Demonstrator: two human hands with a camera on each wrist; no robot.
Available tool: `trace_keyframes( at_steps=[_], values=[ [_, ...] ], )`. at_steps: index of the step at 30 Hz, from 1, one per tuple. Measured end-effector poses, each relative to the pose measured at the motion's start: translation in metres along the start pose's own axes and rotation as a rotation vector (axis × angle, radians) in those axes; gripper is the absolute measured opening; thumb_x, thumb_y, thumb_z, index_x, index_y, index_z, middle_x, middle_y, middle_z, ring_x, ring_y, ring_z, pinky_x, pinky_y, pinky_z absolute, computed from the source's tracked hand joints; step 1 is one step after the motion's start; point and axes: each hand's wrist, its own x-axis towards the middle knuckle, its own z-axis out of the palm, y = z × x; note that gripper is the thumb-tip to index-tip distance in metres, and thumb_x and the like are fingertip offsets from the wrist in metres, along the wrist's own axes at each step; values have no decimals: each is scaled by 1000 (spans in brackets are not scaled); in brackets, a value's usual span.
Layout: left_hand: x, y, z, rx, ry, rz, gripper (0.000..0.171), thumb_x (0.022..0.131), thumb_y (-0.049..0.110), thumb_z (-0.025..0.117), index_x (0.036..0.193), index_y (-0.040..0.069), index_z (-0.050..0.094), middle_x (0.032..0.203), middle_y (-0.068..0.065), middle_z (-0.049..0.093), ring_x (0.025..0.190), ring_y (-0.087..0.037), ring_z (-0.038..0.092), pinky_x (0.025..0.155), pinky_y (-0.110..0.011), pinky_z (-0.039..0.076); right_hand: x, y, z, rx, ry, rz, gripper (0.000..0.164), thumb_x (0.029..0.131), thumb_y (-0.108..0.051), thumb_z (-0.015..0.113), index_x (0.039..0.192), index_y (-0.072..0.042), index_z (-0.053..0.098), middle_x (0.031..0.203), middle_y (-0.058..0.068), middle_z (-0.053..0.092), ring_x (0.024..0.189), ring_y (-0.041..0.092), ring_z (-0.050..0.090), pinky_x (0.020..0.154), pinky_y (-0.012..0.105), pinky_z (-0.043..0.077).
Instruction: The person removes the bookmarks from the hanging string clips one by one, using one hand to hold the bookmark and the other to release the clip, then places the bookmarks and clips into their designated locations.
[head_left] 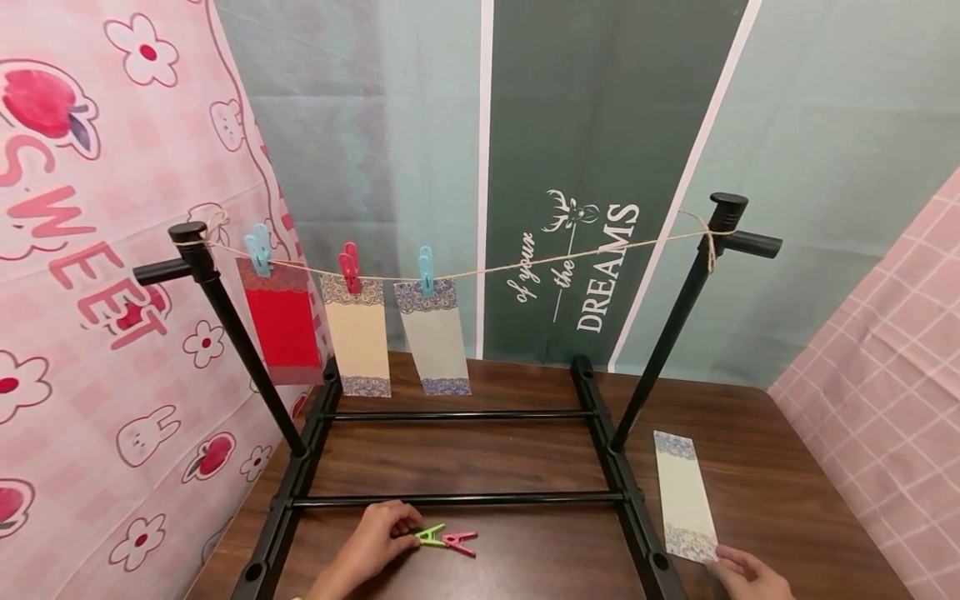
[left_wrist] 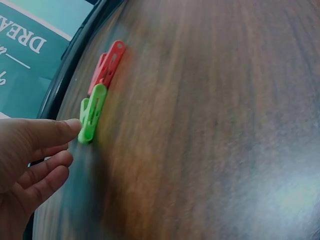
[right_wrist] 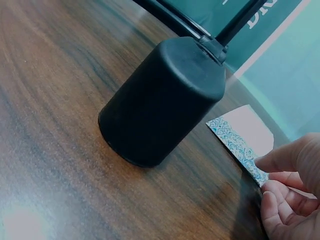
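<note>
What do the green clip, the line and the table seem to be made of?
Green clip: probably plastic, smooth; its colour is bright and even.
Line: likely natural-fibre twine, matt; it is tan, with loose knotted ends.
Table: wood or wood-look laminate, slightly glossy; it shows brown grain and bright reflections.

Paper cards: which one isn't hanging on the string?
The pale card lying on the table, with the right hand at its corner. The red card, beige card and grey card hang from the string.
</note>
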Motion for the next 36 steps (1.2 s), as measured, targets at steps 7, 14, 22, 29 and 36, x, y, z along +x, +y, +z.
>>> trace_keyframes(
  at_steps=[7, 14, 22, 29, 36],
  values=[
    [-1, -2, -8, -8, 46, -7, 16, 76, -1, 79, 88, 4, 70, 80, 4, 61, 68, 0, 56, 57, -22, 50, -2, -3, 2, 39, 34, -16, 56, 72, -21, 82, 110, 14, 63, 76, 11, 69, 62, 14, 61, 50, 28, 46],
    [1, 3, -17, -20, 106, 46, 14, 79, 1, 78, 89, 2, 69, 79, 1, 63, 67, -4, 58, 55, -23, 50, -10, -13, -5, -27, 37, -29, 61, 77, -41, 78, 116, 4, 66, 85, 5, 72, 66, 2, 57, 56, 23, 42],
    [4, 8, -25, -3, 174, 61, 13, 78, -2, 77, 87, 3, 69, 79, 3, 63, 66, -2, 57, 55, -22, 50, -18, -34, -12, -59, 15, -52, 66, 77, -54, 76, 118, -2, 68, 92, 5, 72, 69, -5, 52, 59, 20, 43],
    [5, 14, -29, -7, 183, 40, 8, 82, 2, 75, 86, 5, 69, 79, 8, 61, 67, -3, 57, 55, -23, 50, -21, -40, -11, -27, 23, -92, 53, 80, -47, 77, 111, -5, 72, 90, 5, 73, 67, -11, 51, 58, 17, 43],
    [4, 16, -34, 2, 215, 57, 8, 82, 0, 74, 86, 5, 69, 79, 9, 61, 66, -3, 58, 55, -23, 50, -25, -47, -10, -31, 8, -103, 54, 82, -51, 74, 112, -6, 71, 96, 10, 72, 70, -7, 51, 59, 21, 45]
  ],
)
